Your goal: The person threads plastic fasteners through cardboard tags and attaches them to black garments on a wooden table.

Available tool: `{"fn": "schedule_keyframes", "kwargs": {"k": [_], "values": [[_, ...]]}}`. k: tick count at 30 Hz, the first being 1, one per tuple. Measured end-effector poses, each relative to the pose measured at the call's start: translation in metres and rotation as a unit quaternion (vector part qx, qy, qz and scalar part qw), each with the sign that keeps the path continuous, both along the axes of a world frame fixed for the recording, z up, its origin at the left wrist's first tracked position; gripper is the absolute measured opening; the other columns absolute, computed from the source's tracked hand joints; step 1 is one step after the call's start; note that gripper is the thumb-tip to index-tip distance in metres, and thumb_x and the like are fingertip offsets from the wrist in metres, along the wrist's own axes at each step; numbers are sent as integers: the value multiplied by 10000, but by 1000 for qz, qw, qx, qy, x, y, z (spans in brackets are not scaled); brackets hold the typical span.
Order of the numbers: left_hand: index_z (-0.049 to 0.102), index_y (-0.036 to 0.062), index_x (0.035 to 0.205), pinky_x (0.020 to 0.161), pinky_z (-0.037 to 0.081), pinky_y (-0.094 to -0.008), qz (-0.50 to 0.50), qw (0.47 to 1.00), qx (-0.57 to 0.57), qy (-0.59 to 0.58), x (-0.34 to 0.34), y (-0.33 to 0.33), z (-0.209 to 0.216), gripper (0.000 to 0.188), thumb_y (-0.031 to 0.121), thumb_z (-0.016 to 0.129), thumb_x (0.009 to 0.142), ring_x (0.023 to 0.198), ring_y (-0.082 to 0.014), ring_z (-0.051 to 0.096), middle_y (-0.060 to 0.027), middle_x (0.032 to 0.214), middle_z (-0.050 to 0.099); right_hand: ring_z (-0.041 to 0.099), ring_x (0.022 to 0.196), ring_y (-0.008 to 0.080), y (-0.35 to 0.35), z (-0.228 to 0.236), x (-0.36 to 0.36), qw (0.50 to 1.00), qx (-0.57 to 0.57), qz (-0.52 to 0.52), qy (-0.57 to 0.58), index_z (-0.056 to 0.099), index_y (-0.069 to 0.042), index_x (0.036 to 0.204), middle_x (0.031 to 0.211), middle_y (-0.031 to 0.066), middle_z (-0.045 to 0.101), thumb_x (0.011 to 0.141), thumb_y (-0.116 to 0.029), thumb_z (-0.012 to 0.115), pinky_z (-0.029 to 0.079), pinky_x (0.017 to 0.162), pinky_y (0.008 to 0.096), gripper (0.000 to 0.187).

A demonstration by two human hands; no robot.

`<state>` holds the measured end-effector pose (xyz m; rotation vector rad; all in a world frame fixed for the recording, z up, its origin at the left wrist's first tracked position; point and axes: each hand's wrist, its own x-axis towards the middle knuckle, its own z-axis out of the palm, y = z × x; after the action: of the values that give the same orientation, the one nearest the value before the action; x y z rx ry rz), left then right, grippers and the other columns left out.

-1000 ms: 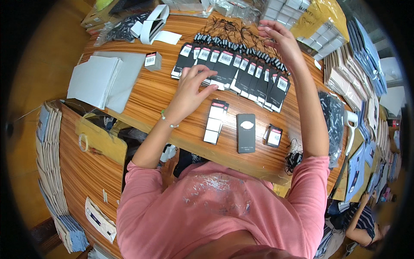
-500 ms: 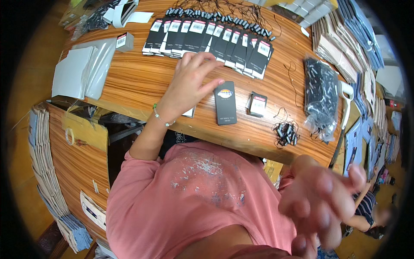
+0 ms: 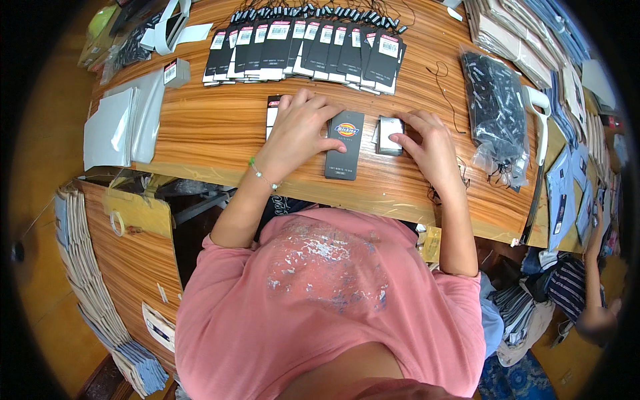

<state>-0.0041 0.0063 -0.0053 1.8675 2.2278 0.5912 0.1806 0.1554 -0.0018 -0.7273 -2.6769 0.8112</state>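
Observation:
My left hand rests over the table with its fingers spread. Its thumb touches the face of a black hang tag with a coloured oval emblem, lying flat. Partly under that hand is a tag with a white label. My right hand has thumb and index finger pinched at a small stack of cards, right of the black tag; its top now looks pale. Beyond both hands lies a row of overlapping black tags with white labels, their dark cords stretching away.
A clear bag of black cord pieces lies right, beside a white handled tool. White sheets and plastic sleeves and a small box sit left. Folded garments are piled far right. A loose cord bundle is partly behind my right forearm.
My right hand has come from the lower right, close to the camera, onto the small card stack. My left hand stays by the black tag. The whole view has shifted slightly.

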Motion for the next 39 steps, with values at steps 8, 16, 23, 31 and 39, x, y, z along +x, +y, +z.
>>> {"fn": "schedule_keyframes", "kwargs": {"k": [8, 16, 23, 31, 39], "values": [[544, 28, 1017, 741, 419, -298, 36, 969, 28, -242, 4, 0, 5, 388, 158, 685, 680, 843, -192, 531, -73, 919, 577, 494, 635, 96, 2, -14, 3, 969, -222, -71, 85, 605, -2, 865, 665, 15, 532, 719, -92, 671, 382, 540, 223, 184], [530, -29, 964, 639, 458, -184, 77, 801, 24, -594, 7, -7, 11, 151, 26, 540, 824, 771, -71, 571, -64, 858, 607, 486, 625, 27, -25, 11, 4, 884, -430, -77, 167, 586, 16, 917, 690, -11, 567, 767, -46, 629, 391, 569, 168, 168], [528, -30, 907, 595, 467, -174, 89, 800, 39, -592, 10, -4, 16, 125, 16, 574, 800, 724, -79, 595, -74, 795, 620, 516, 656, 44, -32, 12, 3, 870, -451, -47, 191, 584, 24, 935, 754, 12, 589, 752, -42, 643, 436, 613, 193, 203], [535, -29, 829, 575, 482, -167, 92, 821, 120, -551, 20, -4, 25, 118, -21, 622, 750, 686, -88, 606, -78, 751, 619, 541, 736, 64, -45, 5, -7, 883, -403, -54, 234, 562, 22, 924, 821, 28, 587, 772, -25, 622, 436, 655, 188, 170], [559, -67, 953, 694, 496, -215, 38, 769, 122, -627, 26, 5, 31, 222, -12, 627, 749, 808, -140, 608, -109, 856, 620, 574, 735, 108, -38, -7, -12, 735, -585, -78, 333, 517, 8, 963, 875, 78, 608, 809, -29, 567, 473, 680, 230, 166]]}}
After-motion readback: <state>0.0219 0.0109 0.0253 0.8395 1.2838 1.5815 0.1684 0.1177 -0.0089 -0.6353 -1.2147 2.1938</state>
